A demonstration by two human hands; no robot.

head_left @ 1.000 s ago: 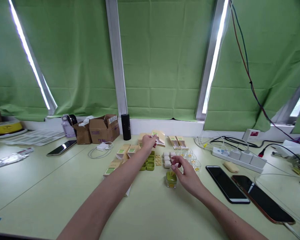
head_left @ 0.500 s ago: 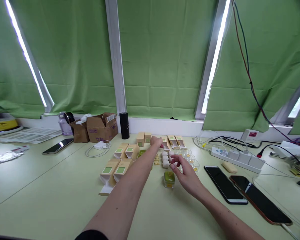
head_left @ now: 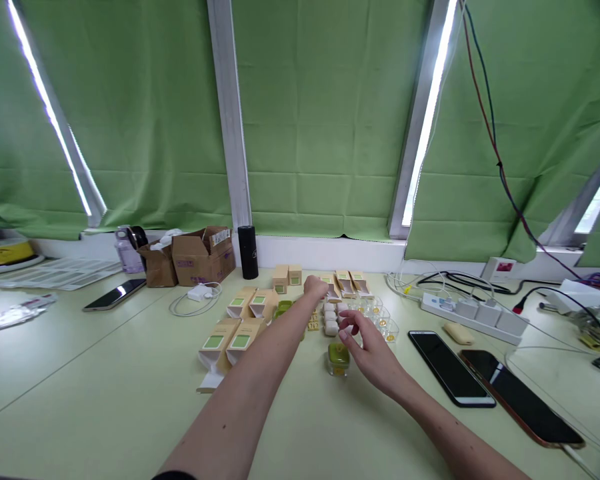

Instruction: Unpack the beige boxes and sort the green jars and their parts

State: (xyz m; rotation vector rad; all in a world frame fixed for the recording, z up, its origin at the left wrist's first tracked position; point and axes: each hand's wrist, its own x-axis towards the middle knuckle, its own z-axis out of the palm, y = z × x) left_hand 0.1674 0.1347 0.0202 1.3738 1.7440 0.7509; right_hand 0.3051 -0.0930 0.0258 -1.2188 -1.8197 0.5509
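My left hand (head_left: pixel 316 287) is stretched far across the table, next to the row of open kraft-paper boxes (head_left: pixel 345 283) at the back. Its back faces me, so the fingers are hidden. My right hand (head_left: pixel 373 347) hovers with loosely curled fingers, thumb and forefinger apart, nothing visible between them. Just left of it stands a small clear jar with a green lid (head_left: pixel 339 359). White rounded pieces (head_left: pixel 331 320) lie in rows beyond its fingertips. Clear glass jars (head_left: pixel 383 320) are behind this hand, partly covered by it. Small gold tags (head_left: pixel 313 323) lie between my arms.
More kraft boxes with green labels (head_left: pixel 225 340) lie left of my left forearm; two closed ones (head_left: pixel 281 277) stand behind. Phones (head_left: pixel 450 367) and a power strip (head_left: pixel 473 317) are on the right. A black bottle (head_left: pixel 249 252) and brown cartons (head_left: pixel 203 257) stand at back left.
My left hand has shifted slightly right and a little down, and its fingertips have gone out of sight. My right hand has barely moved.
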